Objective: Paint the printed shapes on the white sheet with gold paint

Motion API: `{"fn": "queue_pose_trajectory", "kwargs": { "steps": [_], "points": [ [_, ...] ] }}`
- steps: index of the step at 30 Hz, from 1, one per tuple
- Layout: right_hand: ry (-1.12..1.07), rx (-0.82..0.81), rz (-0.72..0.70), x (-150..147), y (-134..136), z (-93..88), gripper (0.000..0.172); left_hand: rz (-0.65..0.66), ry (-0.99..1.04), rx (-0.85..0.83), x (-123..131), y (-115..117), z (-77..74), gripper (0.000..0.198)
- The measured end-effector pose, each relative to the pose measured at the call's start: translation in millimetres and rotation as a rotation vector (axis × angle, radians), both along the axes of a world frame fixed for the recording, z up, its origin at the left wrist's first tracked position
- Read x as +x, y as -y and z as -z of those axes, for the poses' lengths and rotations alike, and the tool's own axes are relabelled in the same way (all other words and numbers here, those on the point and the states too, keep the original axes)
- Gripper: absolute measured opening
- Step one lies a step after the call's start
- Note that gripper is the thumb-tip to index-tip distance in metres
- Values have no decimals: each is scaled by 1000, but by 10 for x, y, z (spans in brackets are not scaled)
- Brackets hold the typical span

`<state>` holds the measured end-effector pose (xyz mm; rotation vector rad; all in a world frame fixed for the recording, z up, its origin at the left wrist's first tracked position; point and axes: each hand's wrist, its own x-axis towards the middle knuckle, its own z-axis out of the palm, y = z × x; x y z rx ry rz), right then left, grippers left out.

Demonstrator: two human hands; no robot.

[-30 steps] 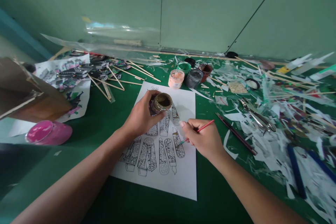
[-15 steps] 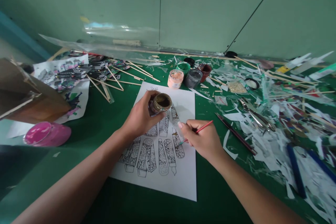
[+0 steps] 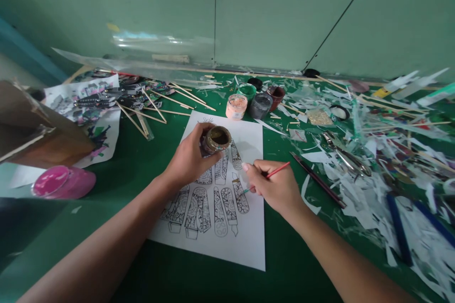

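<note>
My left hand (image 3: 194,156) is closed around a small paint jar (image 3: 217,139) with a brownish-gold rim, its mouth tilted towards me above the paper. Between the fingers of my right hand (image 3: 273,182) is a thin red paintbrush (image 3: 278,169), held like a pen. Its tip meets a patterned shape at the right of the white paper sheet (image 3: 245,246). Ornate black outlines of long, narrow pieces cover the sheet. The upper end of that right-hand shape shows a little brown colour. My left hand and the jar hide part of the drawings.
Open jars of peach paint (image 3: 236,107), grey paint (image 3: 261,105), green paint (image 3: 246,90) and dark red paint (image 3: 276,96) stand behind the sheet. A pink cup (image 3: 66,182) and cardboard box (image 3: 46,125) are left. Paper scraps (image 3: 359,208), pliers (image 3: 346,154) and a dark pencil-like stick (image 3: 318,180) lie right.
The brush tip has shifted slightly left and up along the same shape, with my right hand moving a little. My left hand still holds the jar in nearly the same place.
</note>
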<state>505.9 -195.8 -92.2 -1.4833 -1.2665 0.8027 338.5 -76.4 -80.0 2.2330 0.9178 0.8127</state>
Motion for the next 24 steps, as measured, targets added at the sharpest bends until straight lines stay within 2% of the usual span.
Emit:
{"fn": "queue_pose_trajectory", "kwargs": {
  "steps": [5, 11, 13, 17, 20, 24],
  "points": [
    [-234, -69, -20, 79, -29, -65, 47, -12, -3, 1, 6, -26, 13, 49],
    [-189, 17, 25, 39, 107, -278, 43, -34, 9, -5, 28, -44, 23, 47],
    [-165, 7, 67, -29, 207, -232, 43, -33, 4, 1, 25, -41, 25, 46],
    [-180, -22, 230, -139, 312, -28, 44, -36, -6, 2, 13, -43, 31, 47],
    [-120, -13, 208, -170, 291, 30, 46, -35, -7, -10, 13, -45, 31, 48],
    [-43, -7, 217, -184, 261, -10, 47, -28, -7, -9, 17, -40, 32, 47]
  ]
}}
